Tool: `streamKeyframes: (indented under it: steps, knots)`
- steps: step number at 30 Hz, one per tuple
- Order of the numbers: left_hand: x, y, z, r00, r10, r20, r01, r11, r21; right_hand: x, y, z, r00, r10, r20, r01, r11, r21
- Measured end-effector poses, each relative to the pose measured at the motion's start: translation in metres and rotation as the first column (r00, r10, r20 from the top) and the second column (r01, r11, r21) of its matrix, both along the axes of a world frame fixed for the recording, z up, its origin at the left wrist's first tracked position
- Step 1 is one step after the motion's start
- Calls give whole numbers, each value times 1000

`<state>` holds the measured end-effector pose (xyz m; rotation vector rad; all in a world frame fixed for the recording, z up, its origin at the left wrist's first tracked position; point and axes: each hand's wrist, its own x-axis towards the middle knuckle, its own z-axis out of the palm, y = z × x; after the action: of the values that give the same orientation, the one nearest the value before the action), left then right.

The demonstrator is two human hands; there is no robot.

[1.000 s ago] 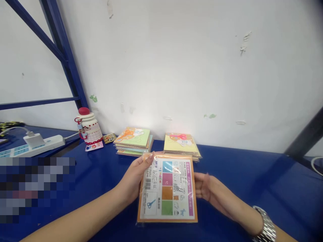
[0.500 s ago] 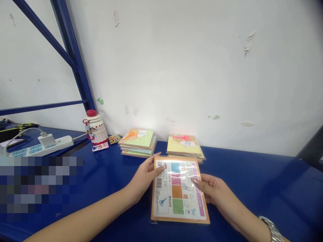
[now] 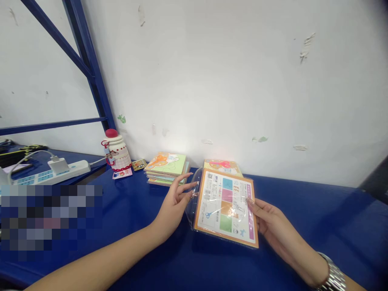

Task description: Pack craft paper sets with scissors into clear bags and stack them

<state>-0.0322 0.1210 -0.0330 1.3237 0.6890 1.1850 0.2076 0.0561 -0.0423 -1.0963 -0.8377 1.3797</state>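
Note:
A square craft paper pack (image 3: 227, 208), orange-bordered with a printed sheet of coloured squares and a scissors picture, is raised and tilted above the blue table. My right hand (image 3: 273, 222) grips its right edge, thumb on top. From its left side sticks out the loose edge of its clear plastic bag (image 3: 190, 210). My left hand (image 3: 174, 204) has thumb and fingertips at this plastic, seemingly pinching it, with the index finger stretched out. Behind lie a stack of similar packs (image 3: 169, 165) with orange scissors on top and another stack (image 3: 209, 163) with pink scissors, partly hidden.
On the blue table (image 3: 318, 226), a white bottle with a red lid (image 3: 119, 155) stands at the back left beside small packets (image 3: 122, 173). A power strip (image 3: 75, 167) with a plugged-in charger lies further left. A white wall closes off the back.
The pack has been lifted, tilted and shifted right in my right hand. My left hand has moved off its printed face to the loose plastic on the left, which now stands out.

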Motion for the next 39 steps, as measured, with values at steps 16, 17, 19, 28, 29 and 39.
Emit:
streamKeyframes:
  steps: [16, 17, 19, 28, 29, 39]
  knots:
    - [-4, -10, 2, 955, 116, -273, -29, 952, 305, -3, -2, 0, 998, -33, -50, 34, 999, 30]
    - [-4, -10, 1, 958, 96, -269, -18, 961, 278, -4, -2, 0, 998, -39, -52, 40, 999, 29]
    - [-3, -9, -1, 968, 48, -244, 7, 976, 218, -4, -2, 0, 998, -43, -50, 45, 998, 34]
    - [1, -7, 0, 988, -22, -150, 41, 991, 124, -6, -5, 2, 998, -7, -55, 12, 997, 81]
    - [1, -7, 1, 989, -23, -143, 40, 992, 118, -6, -5, 2, 998, -6, -57, 11, 996, 87]
    - [1, -2, -8, 989, -61, -133, 69, 996, 55, -8, -7, 2, 998, -5, -60, 12, 994, 106]
